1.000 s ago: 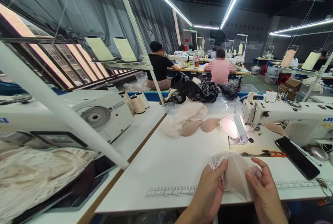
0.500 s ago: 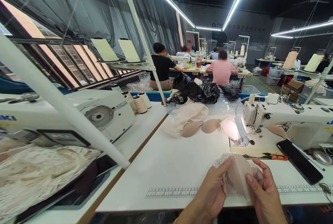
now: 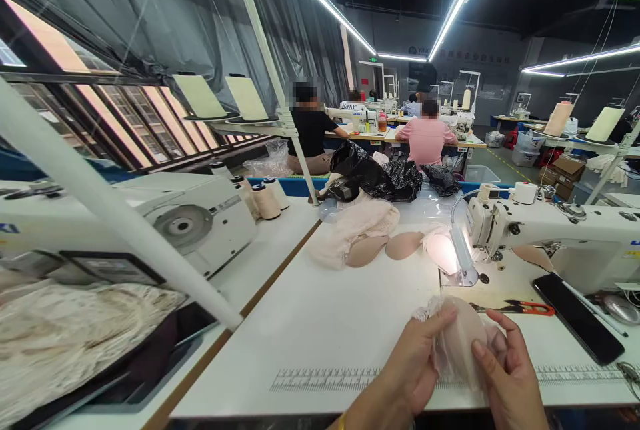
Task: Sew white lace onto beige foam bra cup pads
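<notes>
Between my hands, above the front edge of the white table (image 3: 300, 330), is a beige bra cup (image 3: 463, 333) covered with sheer white lace fabric. My left hand (image 3: 417, 357) pinches its left side, thumb on top and fingers underneath. On the right side, my right hand (image 3: 510, 367) grips the fabric with its thumb in front, the index finger raised a little. Just beyond lie orange-handled thread snips (image 3: 530, 308). Several more beige cups (image 3: 405, 245) with white lace (image 3: 367, 220) lie farther back, one of them under the lit lamp (image 3: 463, 250) by the needle area.
A white sewing machine (image 3: 590, 227) stands at the right, with a black phone (image 3: 577, 317) before it. A printed ruler (image 3: 320, 380) runs along the front edge. At left are another machine (image 3: 185, 217), thread cones (image 3: 265, 202) and a lace pile (image 3: 85, 343). Black plastic bags (image 3: 380, 173) lie behind; two people sit beyond.
The view has shifted very slightly. Both hands keep their hold on the lace-covered cup, which has turned only a little.
</notes>
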### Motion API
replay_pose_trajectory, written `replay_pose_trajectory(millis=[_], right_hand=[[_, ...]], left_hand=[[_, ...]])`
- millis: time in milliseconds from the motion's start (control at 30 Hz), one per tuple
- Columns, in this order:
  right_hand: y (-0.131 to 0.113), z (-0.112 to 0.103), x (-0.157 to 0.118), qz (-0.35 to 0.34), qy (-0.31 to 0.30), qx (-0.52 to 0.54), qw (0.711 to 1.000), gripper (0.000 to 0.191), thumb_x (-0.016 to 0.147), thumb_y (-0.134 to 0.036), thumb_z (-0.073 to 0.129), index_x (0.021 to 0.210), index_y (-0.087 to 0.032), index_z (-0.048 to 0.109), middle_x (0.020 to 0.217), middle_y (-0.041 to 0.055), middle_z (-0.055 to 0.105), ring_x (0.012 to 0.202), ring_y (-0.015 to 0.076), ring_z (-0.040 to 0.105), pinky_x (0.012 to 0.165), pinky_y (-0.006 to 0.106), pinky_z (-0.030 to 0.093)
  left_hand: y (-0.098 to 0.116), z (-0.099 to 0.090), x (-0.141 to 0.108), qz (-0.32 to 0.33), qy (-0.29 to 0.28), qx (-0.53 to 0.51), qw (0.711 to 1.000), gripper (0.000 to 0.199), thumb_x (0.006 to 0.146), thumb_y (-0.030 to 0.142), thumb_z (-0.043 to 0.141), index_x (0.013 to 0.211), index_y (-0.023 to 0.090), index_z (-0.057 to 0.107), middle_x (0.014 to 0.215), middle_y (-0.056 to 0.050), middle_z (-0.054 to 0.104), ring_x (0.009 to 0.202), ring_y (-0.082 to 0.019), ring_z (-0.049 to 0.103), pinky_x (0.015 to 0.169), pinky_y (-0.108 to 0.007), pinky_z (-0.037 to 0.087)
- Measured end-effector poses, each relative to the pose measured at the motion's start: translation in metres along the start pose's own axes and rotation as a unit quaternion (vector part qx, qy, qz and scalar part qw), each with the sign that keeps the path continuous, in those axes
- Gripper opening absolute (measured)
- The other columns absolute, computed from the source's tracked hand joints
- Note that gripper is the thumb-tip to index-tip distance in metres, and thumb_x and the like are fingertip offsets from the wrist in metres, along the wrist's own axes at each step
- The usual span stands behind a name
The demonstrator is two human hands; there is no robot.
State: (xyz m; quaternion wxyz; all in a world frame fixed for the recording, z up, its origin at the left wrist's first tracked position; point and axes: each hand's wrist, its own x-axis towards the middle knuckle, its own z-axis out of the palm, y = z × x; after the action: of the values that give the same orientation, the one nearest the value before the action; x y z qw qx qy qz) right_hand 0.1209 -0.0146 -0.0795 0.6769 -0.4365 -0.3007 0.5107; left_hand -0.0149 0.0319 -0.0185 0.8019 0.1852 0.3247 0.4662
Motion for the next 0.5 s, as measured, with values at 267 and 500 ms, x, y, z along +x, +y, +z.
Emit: replay_pose_trajectory(millis=[267,500], right_hand=[[0.001,-0.002,-0.002,0.025,-0.115,-0.037,0.992,0.112,0.074,-0.054,0.091,0.163,-0.035,0.026,0.101,0.0055,0.077,0.086,0.0275,0.074,0.086,0.043,0.056],[0.009,0.0,-0.001,0.028,-0.105,-0.029,0.994,0.122,0.076,-0.057,0.09,0.166,-0.039,0.009,0.091,0.0001,0.073,0.079,0.0241,0.071,0.086,0.04,0.055]], left_hand=[[0.014,-0.002,0.007,-0.013,-0.038,0.041,0.998,0.044,0.07,0.04,0.097,0.096,0.01,0.077,0.091,-0.012,0.078,0.082,-0.024,0.073,0.079,-0.032,0.059],[0.025,0.0,0.016,-0.024,-0.081,0.079,0.993,0.041,0.072,0.04,0.095,0.096,0.011,0.078,0.088,-0.013,0.078,0.085,-0.028,0.075,0.079,-0.034,0.059]])
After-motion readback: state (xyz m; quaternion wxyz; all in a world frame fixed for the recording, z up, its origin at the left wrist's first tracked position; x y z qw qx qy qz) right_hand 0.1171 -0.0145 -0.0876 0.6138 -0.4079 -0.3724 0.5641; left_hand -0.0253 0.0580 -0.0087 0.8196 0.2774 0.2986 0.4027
